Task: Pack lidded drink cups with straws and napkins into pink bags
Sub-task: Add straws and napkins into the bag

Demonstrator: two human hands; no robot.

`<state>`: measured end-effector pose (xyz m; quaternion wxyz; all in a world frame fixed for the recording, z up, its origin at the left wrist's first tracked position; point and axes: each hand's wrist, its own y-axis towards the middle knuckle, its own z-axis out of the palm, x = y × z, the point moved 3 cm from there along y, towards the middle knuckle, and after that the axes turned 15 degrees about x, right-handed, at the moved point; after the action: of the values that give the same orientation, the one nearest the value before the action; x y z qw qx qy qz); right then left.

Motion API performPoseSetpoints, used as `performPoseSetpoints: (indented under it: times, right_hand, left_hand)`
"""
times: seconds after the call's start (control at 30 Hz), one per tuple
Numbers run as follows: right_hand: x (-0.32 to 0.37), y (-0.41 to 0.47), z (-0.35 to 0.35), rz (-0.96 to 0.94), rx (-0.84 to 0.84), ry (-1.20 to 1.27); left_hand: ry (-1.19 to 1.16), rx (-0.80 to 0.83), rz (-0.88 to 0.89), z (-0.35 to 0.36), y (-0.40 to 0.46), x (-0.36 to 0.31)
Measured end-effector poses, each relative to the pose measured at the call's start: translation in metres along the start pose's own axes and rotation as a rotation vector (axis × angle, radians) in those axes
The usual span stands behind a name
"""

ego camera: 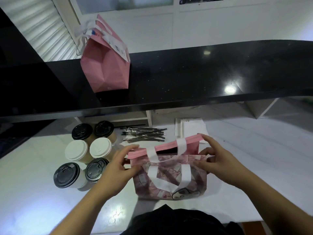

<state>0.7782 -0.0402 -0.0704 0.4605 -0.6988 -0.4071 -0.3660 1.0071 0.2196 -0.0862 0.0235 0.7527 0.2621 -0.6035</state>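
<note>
A pink bag (169,175) with white handles and a printed front stands on the white counter in front of me, its mouth slightly parted. My left hand (118,167) pinches the bag's left top edge. My right hand (215,156) pinches the right top edge, fingers on both rims. Several lidded cups (84,153), some with black lids and some with white, stand in a cluster to the left of the bag. Wrapped straws (144,134) lie in a loose pile behind the bag. White napkins (191,128) lie stacked behind it to the right.
A second pink bag (105,65), closed at the top, stands on the raised black ledge (186,73) at the back left. The white counter (33,200) spreads to either side of me. My dark clothing shows at the bottom edge.
</note>
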Motion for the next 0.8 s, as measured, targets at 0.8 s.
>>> performPoseSetpoints:
  times: [0.8]
  right_hand:
    - [0.008,-0.005,0.010,-0.340,-0.362,-0.781]
  left_hand:
    - [0.692,-0.030,0.288,0.005,0.004,-0.038]
